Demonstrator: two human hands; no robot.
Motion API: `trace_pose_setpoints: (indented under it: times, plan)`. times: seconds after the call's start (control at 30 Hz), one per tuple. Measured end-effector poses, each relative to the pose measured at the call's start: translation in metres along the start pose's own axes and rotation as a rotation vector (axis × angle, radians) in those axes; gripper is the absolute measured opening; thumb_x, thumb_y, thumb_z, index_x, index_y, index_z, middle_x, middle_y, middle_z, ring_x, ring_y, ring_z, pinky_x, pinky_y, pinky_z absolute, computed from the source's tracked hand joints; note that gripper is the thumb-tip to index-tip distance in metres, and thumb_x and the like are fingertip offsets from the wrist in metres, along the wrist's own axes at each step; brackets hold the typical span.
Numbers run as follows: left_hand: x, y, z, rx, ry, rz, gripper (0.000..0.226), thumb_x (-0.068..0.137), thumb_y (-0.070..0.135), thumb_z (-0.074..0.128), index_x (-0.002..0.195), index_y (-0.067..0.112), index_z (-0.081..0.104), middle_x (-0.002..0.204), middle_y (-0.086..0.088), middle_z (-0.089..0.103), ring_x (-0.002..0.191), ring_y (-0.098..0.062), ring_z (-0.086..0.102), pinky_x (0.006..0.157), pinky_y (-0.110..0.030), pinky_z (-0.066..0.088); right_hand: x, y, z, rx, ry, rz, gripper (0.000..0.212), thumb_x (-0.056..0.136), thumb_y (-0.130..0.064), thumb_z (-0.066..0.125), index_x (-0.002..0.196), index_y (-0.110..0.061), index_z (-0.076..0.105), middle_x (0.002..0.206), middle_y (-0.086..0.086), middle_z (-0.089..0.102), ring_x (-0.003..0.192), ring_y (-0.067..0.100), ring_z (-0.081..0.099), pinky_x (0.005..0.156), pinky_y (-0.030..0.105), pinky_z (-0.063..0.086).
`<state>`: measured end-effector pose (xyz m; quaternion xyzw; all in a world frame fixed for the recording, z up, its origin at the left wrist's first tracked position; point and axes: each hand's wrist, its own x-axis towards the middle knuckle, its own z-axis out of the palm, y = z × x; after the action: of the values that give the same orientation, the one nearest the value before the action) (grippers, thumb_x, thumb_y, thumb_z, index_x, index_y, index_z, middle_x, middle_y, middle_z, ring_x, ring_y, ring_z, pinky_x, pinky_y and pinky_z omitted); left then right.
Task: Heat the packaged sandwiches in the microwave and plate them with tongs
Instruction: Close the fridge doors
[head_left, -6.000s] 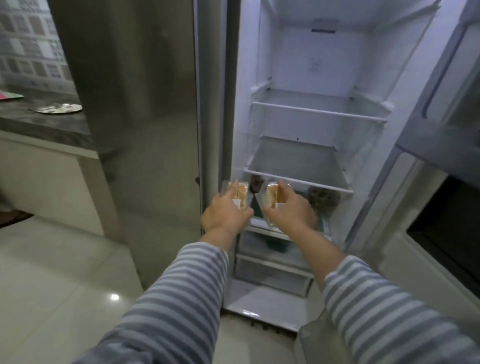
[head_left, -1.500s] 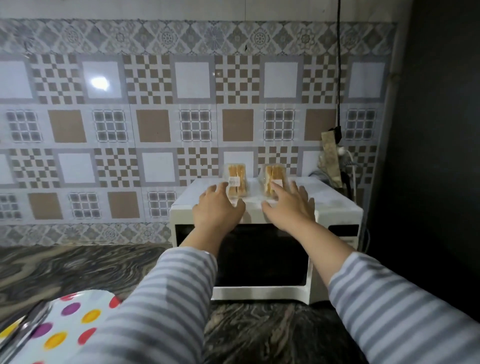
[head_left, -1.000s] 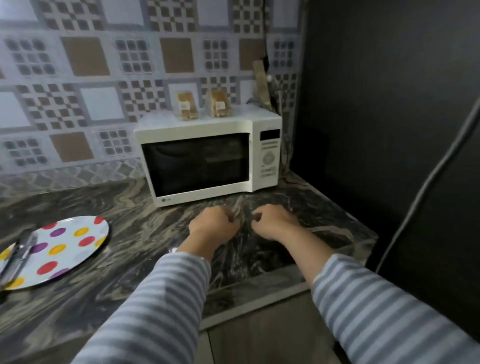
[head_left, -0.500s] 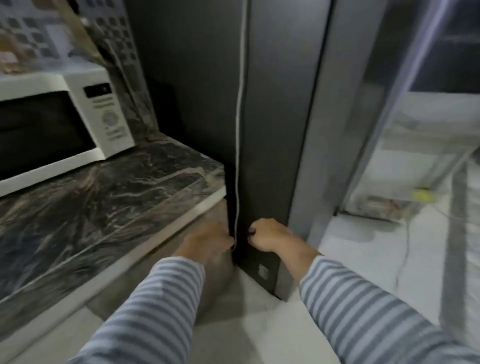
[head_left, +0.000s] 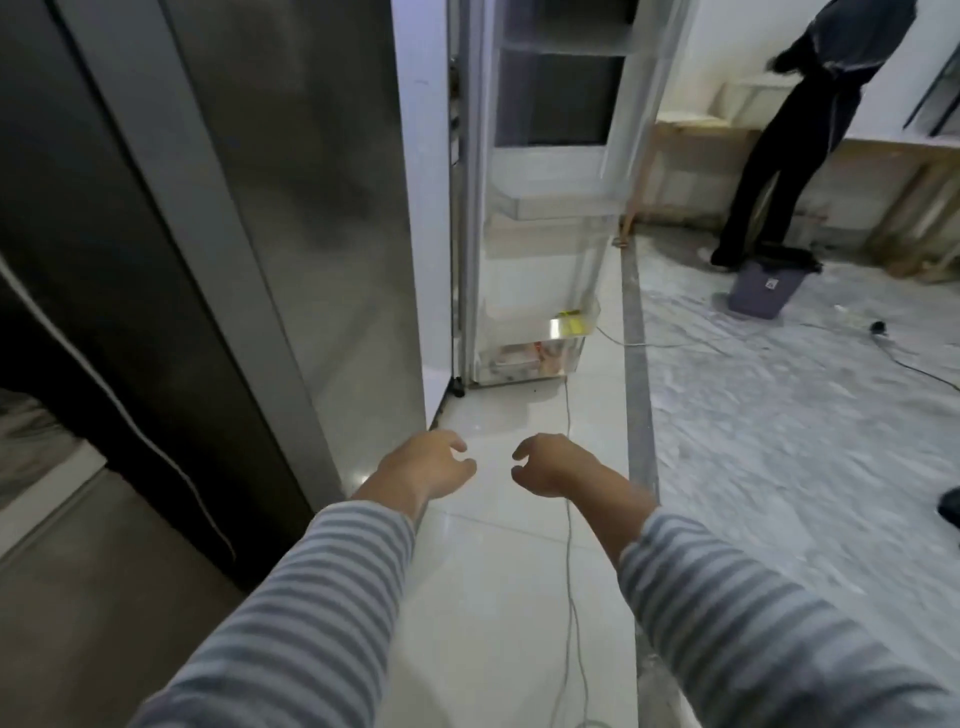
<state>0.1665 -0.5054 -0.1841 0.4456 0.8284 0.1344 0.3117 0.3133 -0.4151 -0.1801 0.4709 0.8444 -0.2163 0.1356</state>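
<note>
My left hand (head_left: 423, 465) and my right hand (head_left: 553, 467) hang side by side over the pale floor tiles, fingers loosely curled, holding nothing. The steel fridge (head_left: 291, 171) rises just left of them, and its open door (head_left: 545, 218) with clear shelves stands ahead. Sandwiches, microwave, plate and tongs are out of view.
A thin cable (head_left: 569, 519) runs along the floor between my arms. A corner of the dark marble counter (head_left: 26, 441) shows at far left. At the back right a person (head_left: 795, 119) stands by a grey bucket (head_left: 763, 286) on a dusty floor.
The view has swung right from the microwave, where both sandwiches were left on top, to the fridge's open door. My hands stay low, empty and close together.
</note>
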Motion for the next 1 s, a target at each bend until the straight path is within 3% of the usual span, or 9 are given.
trace_pose_setpoints:
  times: [0.43, 0.77, 0.93, 1.0]
  plan:
    - [0.205, 0.114, -0.002, 0.180, -0.168, 0.160, 0.043, 0.088, 0.044, 0.049, 0.129, 0.032, 0.052, 0.134, 0.008, 0.052, 0.119, -0.016, 0.052, 0.100, -0.033, 0.041, 0.147, 0.111, -0.071, 0.180, 0.065, 0.174, 0.042, 0.094, -0.030, 0.046, 0.136, -0.024, 0.051, 0.144, -0.002, 0.046, 0.132, 0.020, 0.043, 0.108, 0.036, 0.038]
    - [0.341, 0.225, 0.006, 0.283, -0.213, 0.293, 0.043, 0.084, 0.047, 0.051, 0.124, 0.031, 0.056, 0.136, 0.006, 0.053, 0.127, -0.018, 0.046, 0.106, -0.038, 0.038, 0.231, 0.201, -0.149, 0.228, 0.136, 0.301, 0.039, 0.096, -0.030, 0.046, 0.134, -0.023, 0.053, 0.141, 0.003, 0.051, 0.131, 0.023, 0.045, 0.106, 0.034, 0.038]
    - [0.383, 0.292, 0.022, 0.256, -0.203, 0.311, 0.052, 0.067, 0.055, 0.044, 0.113, 0.034, 0.059, 0.130, 0.006, 0.055, 0.118, -0.019, 0.051, 0.102, -0.038, 0.042, 0.269, 0.261, -0.184, 0.270, 0.136, 0.319, 0.040, 0.093, -0.030, 0.047, 0.132, -0.024, 0.054, 0.141, 0.003, 0.050, 0.130, 0.023, 0.045, 0.105, 0.035, 0.040]
    - [0.399, 0.326, 0.029, 0.225, -0.199, 0.285, 0.047, 0.073, 0.051, 0.047, 0.115, 0.034, 0.059, 0.130, 0.006, 0.055, 0.119, -0.020, 0.051, 0.102, -0.037, 0.042, 0.285, 0.292, -0.206, 0.254, 0.146, 0.298, 0.040, 0.092, -0.032, 0.047, 0.131, -0.024, 0.055, 0.141, 0.001, 0.051, 0.129, 0.022, 0.047, 0.104, 0.035, 0.041]
